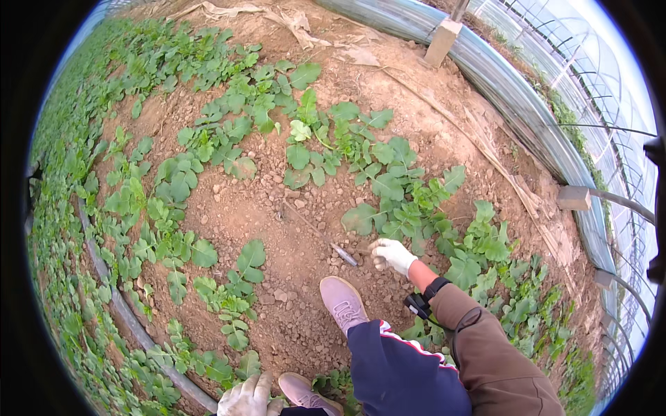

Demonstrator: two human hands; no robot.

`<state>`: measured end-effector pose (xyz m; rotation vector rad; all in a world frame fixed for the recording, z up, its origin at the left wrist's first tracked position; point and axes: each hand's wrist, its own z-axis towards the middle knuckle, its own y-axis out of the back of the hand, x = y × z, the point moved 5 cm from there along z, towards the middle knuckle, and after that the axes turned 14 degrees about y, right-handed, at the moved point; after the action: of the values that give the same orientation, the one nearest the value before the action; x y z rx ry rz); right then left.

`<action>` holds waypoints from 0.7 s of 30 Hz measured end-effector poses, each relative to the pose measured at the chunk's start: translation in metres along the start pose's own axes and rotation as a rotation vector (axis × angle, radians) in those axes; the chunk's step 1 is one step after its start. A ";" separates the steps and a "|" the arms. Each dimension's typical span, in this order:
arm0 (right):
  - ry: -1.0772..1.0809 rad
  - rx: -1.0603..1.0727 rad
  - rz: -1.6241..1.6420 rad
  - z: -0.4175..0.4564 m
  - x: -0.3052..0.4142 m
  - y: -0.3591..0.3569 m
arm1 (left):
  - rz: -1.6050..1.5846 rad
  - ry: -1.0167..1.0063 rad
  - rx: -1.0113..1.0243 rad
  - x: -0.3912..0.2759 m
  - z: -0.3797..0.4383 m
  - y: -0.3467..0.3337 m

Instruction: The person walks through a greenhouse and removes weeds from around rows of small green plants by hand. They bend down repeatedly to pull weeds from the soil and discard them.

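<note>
My right hand (393,255), in a white glove, is over the soil beside leafy green plants (406,208). Its fingers are curled; whether they pinch anything is unclear. Just left of it, a thin hand tool with a metal tube handle (344,255) lies on the ground, its slender rod pointing up and left to a small end on the soil. At the bottom edge is my left hand (248,396), also gloved, partly cut off by the frame, fingers extended near dark clothing and holding nothing visible.
My pink shoes (343,304) stand on crumbly soil between plants. A dark hose (125,309) runs along the left through dense leafy growth (67,208). On the right are rolled plastic film (510,99), concrete blocks (442,42) and greenhouse hoops. Dry plastic strips (484,148) lie on the soil.
</note>
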<state>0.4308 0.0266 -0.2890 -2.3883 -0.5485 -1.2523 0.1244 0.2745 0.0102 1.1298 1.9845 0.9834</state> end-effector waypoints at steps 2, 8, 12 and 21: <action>-0.159 0.076 -0.196 -0.053 -0.013 0.026 | -0.006 -0.060 -0.126 -0.004 -0.011 -0.008; 0.323 -0.256 -0.096 -0.178 0.209 0.174 | -0.034 -0.025 0.010 -0.043 -0.023 -0.001; 1.001 -0.620 0.310 -0.268 0.307 0.253 | 0.015 -0.013 0.006 -0.052 -0.041 -0.003; 0.246 -0.152 0.011 -0.236 0.092 0.118 | 0.003 -0.005 -0.013 -0.048 -0.044 -0.025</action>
<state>0.3778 -0.1779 -0.1060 -2.3041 -0.3765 -1.6059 0.0989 0.2106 0.0194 1.1270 1.9703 0.9928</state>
